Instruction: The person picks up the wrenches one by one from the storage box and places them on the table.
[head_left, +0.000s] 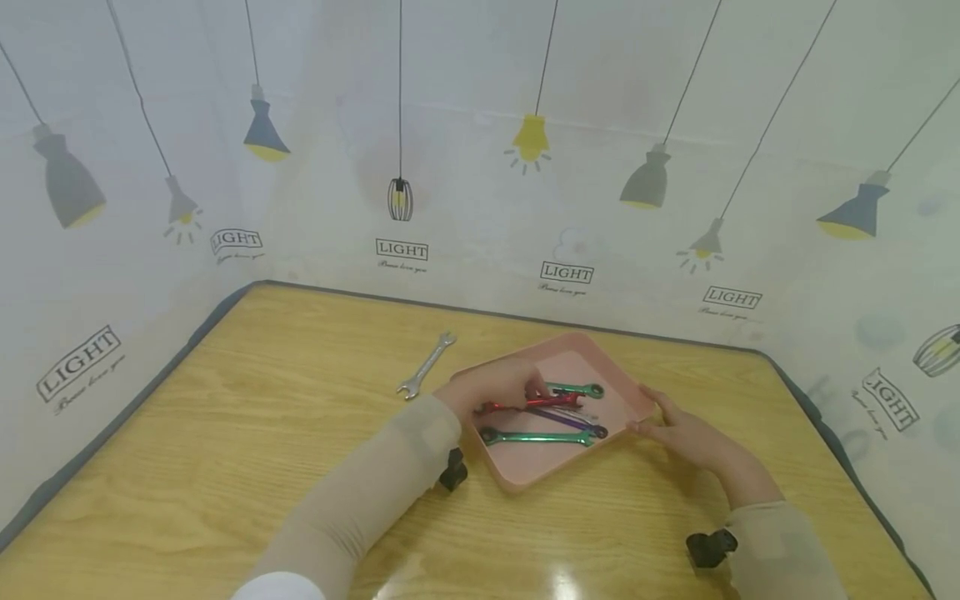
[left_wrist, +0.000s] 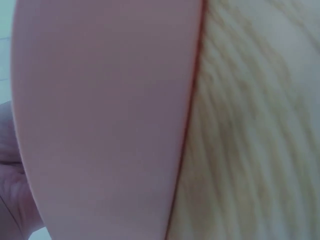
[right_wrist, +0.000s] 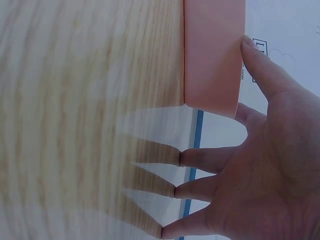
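My left hand (head_left: 504,385) reaches over the left wall of a pink tray (head_left: 517,482), its fingers bent down among the wrenches inside. Its fingertips are by a red wrench (head_left: 558,402) and a green ratchet wrench (head_left: 581,389); whether they pinch one is hidden. Below lie a purple wrench (head_left: 573,422) and another green wrench (head_left: 536,437). My right hand (head_left: 686,435) pinches the tray's right corner between thumb and index finger. In the right wrist view, the other fingers spread down to the table. The left wrist view shows mostly the tray wall (left_wrist: 105,120).
A silver open-ended wrench (head_left: 426,365) lies on the wooden table (head_left: 225,433), left of the tray. A wall covering (head_left: 465,150) printed with lamps rises behind the table and along both sides. Black wrist cameras (head_left: 711,548) sit on both sleeves.
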